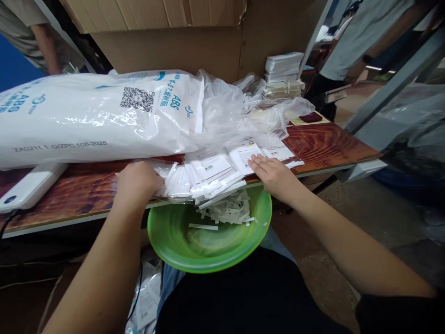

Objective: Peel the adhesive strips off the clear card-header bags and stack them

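Note:
My left hand (137,182) is curled over the left end of a pile of small clear packets with white labels (208,171) at the table's front edge; its fingers are hidden under the knuckles. My right hand (273,174) lies flat, fingers stretched out, on the right side of the same pile. A green plastic basin (174,236) rests on my lap just under the edge, holding several white paper strips (227,211).
A big white ABS sack (86,116) lies across the wooden table (323,144), with crumpled clear plastic (236,106) beside it. A white device (29,188) sits at the left. A stack of packets (283,74) stands at the back. Other people stand at both far corners.

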The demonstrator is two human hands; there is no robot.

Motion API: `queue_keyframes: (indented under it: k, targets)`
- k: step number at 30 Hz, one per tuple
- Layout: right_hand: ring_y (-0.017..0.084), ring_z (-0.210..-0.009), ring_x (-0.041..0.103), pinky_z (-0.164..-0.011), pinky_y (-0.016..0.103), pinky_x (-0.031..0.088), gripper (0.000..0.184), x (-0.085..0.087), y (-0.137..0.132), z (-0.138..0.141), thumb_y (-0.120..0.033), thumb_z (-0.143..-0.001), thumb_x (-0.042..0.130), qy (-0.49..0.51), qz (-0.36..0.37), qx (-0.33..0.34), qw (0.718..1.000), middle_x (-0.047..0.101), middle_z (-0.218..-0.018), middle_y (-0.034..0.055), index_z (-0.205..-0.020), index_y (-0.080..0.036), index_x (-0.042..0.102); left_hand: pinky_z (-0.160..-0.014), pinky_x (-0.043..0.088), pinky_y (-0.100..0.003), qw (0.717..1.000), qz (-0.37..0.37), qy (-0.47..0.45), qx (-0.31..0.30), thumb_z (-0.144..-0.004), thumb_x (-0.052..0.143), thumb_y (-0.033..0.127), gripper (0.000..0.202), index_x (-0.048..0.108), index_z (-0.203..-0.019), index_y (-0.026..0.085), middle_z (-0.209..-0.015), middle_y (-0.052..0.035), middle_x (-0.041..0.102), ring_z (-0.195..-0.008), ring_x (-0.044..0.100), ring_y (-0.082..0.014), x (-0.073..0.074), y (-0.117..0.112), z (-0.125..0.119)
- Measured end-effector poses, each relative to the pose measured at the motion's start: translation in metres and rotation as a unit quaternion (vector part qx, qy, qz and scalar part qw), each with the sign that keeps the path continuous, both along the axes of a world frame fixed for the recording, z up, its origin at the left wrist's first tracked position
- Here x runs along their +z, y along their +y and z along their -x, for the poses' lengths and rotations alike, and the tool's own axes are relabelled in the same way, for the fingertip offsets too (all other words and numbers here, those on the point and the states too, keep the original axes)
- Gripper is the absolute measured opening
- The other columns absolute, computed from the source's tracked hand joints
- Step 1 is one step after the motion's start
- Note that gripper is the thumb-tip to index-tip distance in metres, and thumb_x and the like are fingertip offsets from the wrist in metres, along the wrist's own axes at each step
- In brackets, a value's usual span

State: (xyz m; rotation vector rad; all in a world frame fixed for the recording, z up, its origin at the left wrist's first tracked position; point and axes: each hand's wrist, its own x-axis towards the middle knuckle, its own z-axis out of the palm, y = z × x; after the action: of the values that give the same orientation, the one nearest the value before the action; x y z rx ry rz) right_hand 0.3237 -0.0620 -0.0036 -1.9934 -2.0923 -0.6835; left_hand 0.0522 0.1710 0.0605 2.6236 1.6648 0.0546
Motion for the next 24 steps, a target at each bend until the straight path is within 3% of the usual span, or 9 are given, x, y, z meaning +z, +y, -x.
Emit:
queue_keyframes:
  k: [3,5,7,11,14,16,18,22,24]
  targets:
    - [0.026,-0.121,0.055,-0.096,0.04,0.047,0.039,-0.004,-0.004,-0.001,-0.005,-0.091,0.036,0.01,-0.065,0.029,0.997,0.06,-0.126,0.0183,-0.121,-0.003,0.06,-0.087,0.042,-0.055,0.997,-0.032,0.034,0.054,-0.071,0.053,0.034,0.031,0.068,-0.086,0.011,-0.104,-0.0243,0.065,-0.101,0.058,-0.0412,-0.002,-0.007,0.0]
    - [0.024,-0.118,0.058,-0.094,0.039,0.049,0.037,-0.004,-0.005,-0.002,-0.004,-0.09,0.038,0.036,-0.094,0.037,0.994,0.063,-0.122,0.0157,-0.117,-0.006,0.063,-0.094,0.034,-0.062,0.997,-0.061,0.024,0.037,-0.078,0.047,0.034,0.031,0.068,-0.086,0.013,-0.101,-0.0215,0.066,-0.1,0.058,-0.0398,-0.002,-0.013,0.005]
    - [0.022,-0.115,0.06,-0.093,0.038,0.05,0.035,-0.002,-0.005,-0.006,-0.006,-0.09,0.04,0.074,-0.097,0.042,0.992,0.065,-0.12,0.0135,-0.116,-0.009,0.064,-0.093,0.035,-0.062,0.996,-0.089,0.007,0.0,-0.081,0.044,0.036,0.032,0.068,-0.084,0.015,-0.093,-0.0163,0.068,-0.092,0.06,-0.037,0.0,-0.02,0.012]
    - [0.018,-0.107,0.065,-0.089,0.034,0.052,0.026,0.011,-0.005,-0.021,-0.02,-0.091,0.051,0.171,-0.024,0.055,0.983,0.068,-0.116,0.0061,-0.111,-0.021,0.068,-0.075,0.045,-0.044,0.983,-0.152,-0.079,-0.066,-0.081,0.049,0.041,0.031,0.069,-0.086,0.018,-0.091,-0.0104,0.068,-0.085,0.062,-0.0319,0.014,-0.047,0.019]
    - [0.017,-0.103,0.067,-0.088,0.034,0.053,0.026,0.02,-0.005,-0.029,-0.023,-0.09,0.052,0.244,0.001,0.05,0.969,0.07,-0.112,0.001,-0.109,-0.027,0.068,-0.075,0.045,-0.036,0.949,-0.214,-0.131,-0.192,-0.084,0.048,0.036,0.028,0.07,-0.088,0.019,-0.092,-0.0073,0.069,-0.084,0.063,-0.025,0.023,-0.069,0.0]
    - [0.017,-0.099,0.068,-0.087,0.034,0.053,0.027,0.023,-0.005,-0.026,-0.021,-0.09,0.049,0.275,-0.041,0.044,0.96,0.072,-0.107,0.0021,-0.108,-0.023,0.069,-0.078,0.044,-0.034,0.931,-0.193,-0.121,-0.286,-0.085,0.048,0.033,0.027,0.071,-0.082,0.02,-0.089,-0.0062,0.07,-0.082,0.063,-0.0225,0.024,-0.077,-0.022]
    - [0.018,-0.095,0.068,-0.086,0.034,0.053,0.027,0.021,-0.005,-0.02,-0.018,-0.088,0.048,0.299,-0.112,0.039,0.947,0.073,-0.101,0.0041,-0.104,-0.02,0.07,-0.077,0.044,-0.033,0.928,-0.142,-0.101,-0.328,-0.084,0.048,0.032,0.028,0.073,-0.08,0.019,-0.086,-0.0061,0.07,-0.079,0.063,-0.022,0.022,-0.079,-0.045]
    - [0.017,-0.091,0.068,-0.086,0.032,0.053,0.023,0.012,-0.002,-0.01,-0.016,-0.084,0.052,0.374,-0.245,-0.001,0.894,0.074,-0.096,0.0037,-0.096,-0.02,0.072,-0.069,0.044,-0.034,0.94,-0.059,-0.093,-0.323,-0.082,0.051,0.035,0.029,0.073,-0.074,0.019,-0.079,-0.0071,0.068,-0.072,0.061,-0.0219,0.012,-0.072,-0.074]
    - [0.018,-0.089,0.069,-0.084,0.033,0.053,0.02,0.008,0.0,-0.011,-0.017,-0.081,0.056,0.412,-0.266,-0.03,0.871,0.075,-0.092,0.0027,-0.09,-0.02,0.073,-0.069,0.045,-0.034,0.944,-0.033,-0.114,-0.308,-0.081,0.052,0.037,0.029,0.073,-0.074,0.019,-0.081,-0.0071,0.068,-0.072,0.061,-0.0216,0.006,-0.069,-0.077]
